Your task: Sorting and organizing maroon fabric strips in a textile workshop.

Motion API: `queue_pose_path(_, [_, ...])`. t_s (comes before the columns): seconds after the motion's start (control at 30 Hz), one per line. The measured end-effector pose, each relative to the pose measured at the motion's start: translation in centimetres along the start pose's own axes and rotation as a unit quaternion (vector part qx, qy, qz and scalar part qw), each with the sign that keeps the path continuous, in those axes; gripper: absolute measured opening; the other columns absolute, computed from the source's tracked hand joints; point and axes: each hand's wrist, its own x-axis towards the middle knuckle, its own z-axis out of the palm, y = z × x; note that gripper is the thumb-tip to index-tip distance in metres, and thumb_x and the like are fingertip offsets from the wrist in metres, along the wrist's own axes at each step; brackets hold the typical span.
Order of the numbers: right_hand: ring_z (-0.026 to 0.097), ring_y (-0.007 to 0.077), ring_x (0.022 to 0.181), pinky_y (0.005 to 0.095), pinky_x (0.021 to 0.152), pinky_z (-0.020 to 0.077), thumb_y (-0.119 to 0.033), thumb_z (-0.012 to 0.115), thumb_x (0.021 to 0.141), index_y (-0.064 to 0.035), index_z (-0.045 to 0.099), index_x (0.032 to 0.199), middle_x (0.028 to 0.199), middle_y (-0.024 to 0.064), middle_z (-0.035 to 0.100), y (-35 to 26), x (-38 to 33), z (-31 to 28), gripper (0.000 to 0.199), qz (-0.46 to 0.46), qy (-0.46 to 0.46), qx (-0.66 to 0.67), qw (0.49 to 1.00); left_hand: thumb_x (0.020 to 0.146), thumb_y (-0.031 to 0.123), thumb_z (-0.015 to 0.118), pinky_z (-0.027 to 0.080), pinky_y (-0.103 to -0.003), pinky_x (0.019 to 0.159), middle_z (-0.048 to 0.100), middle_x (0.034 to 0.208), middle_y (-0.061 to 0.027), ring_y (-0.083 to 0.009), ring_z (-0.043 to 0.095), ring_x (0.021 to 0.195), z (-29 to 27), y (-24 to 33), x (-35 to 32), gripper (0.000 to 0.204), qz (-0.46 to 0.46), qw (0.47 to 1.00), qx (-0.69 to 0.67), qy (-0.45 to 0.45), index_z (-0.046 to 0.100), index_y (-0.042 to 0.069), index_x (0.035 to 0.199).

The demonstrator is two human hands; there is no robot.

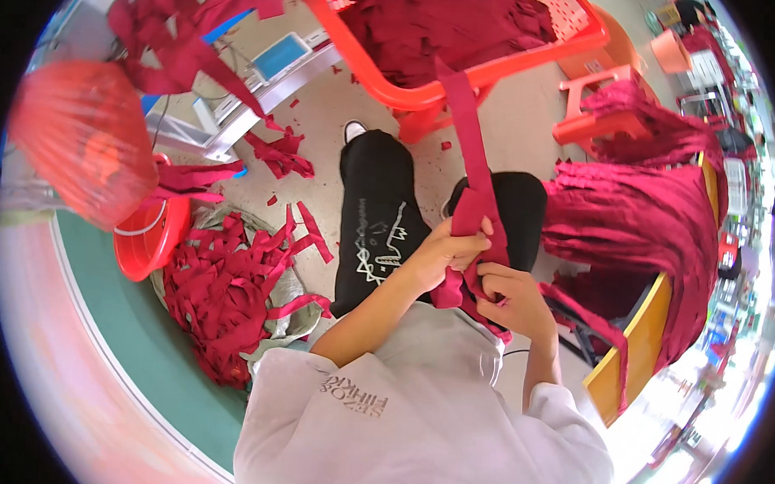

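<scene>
Both hands meet at the centre of the frame: the left hand (445,251) is clamped on a dark red cloth strip (465,125) that runs up toward the red plastic basket (393,89) at the top. The right hand (513,299) pinches the bunched lower end, its grip seemingly closed. More strips lie heaped on a sack (223,296) at lower left.

A single head-worn fisheye view looks steeply down the person's own chest and lap, close enough that the white shirt (415,422) fills the lower centre of the frame. Both forearms enter from below, meeting at frame centre. The floor (323,129) spreads to the upper left, a red basket (462,74) sits at top centre, and straight edges bend toward the dark circular rim.
</scene>
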Motion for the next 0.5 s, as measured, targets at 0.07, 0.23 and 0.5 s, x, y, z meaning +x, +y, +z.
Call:
queue_pose_path(0.07, [0.051,0.0139,0.065,0.031,0.055,0.0406,-0.003,0.072,0.076,-0.0005,0.047,0.074,0.086,0.0052,0.055,0.6,-0.8,1.3,0.025,0.027,0.005,0.098,0.995,0.095,0.012,0.056,0.024,-0.022,0.045,0.039,0.06,0.0069,-0.0041,0.034,0.048,-1.0,-1.4,0.2,0.008,-0.005,1.0,-0.012,0.014,0.057,0.007,0.102])
queue_pose_path(0.23, [0.054,0.0068,0.056,0.0234,0.049,0.0435,-0.009,0.067,0.09,-0.0044,0.047,0.105,0.077,0.0014,0.058,2.0,0.3,4.3,0.025,0.193,0.069,0.368,0.907,0.105,0.031,0.041,0.028,-0.023,0.044,0.035,0.058,0.0027,-0.0077,0.034,0.046,-2.3,-1.8,-0.9,0.027,0.009,0.996,-0.092,0.016,0.052,0.006,0.105])
queue_pose_path(0.5, [0.06,0.0096,0.075,0.0251,0.07,0.047,0.01,0.055,0.082,-0.0005,0.052,0.114,0.081,0.0057,0.063,-1.5,4.1,3.6,0.034,-0.033,0.197,0.245,0.949,0.106,0.038,0.035,0.028,-0.023,0.044,0.036,0.055,0.0016,-0.009,0.033,0.045,-4.7,-0.3,-4.2,0.04,0.076,0.991,-0.056,0.096,0.054,0.006,0.094])
